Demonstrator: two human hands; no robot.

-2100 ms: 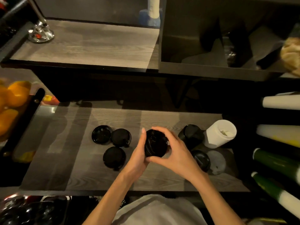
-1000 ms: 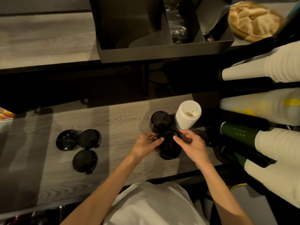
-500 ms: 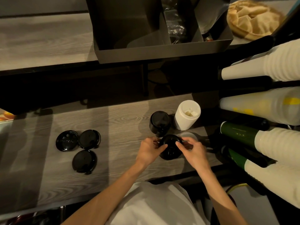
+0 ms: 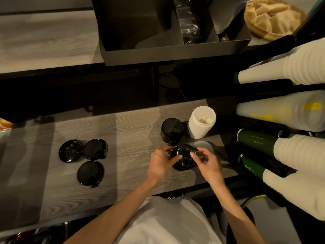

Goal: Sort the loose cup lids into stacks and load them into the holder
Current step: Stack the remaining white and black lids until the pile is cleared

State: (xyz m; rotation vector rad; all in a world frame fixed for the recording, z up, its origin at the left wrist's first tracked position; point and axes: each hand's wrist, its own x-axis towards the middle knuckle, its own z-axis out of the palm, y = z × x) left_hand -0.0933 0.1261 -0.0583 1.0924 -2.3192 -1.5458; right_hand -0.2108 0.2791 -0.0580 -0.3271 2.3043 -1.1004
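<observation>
black lid stack (image 4: 184, 160) gripped by both hands (image 4: 161, 162) (image 4: 206, 163), its base hidden behind fingers.

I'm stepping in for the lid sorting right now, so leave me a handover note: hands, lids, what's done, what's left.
Left hand and right hand: both grip the short black lid stack standing on the counter.
Done: a taller black lid stack and a white lid stack stand behind it.
Left: three loose black lids lie further left, and a white lid just right of the held stack. No stack is seen in the holder yet.
</observation>
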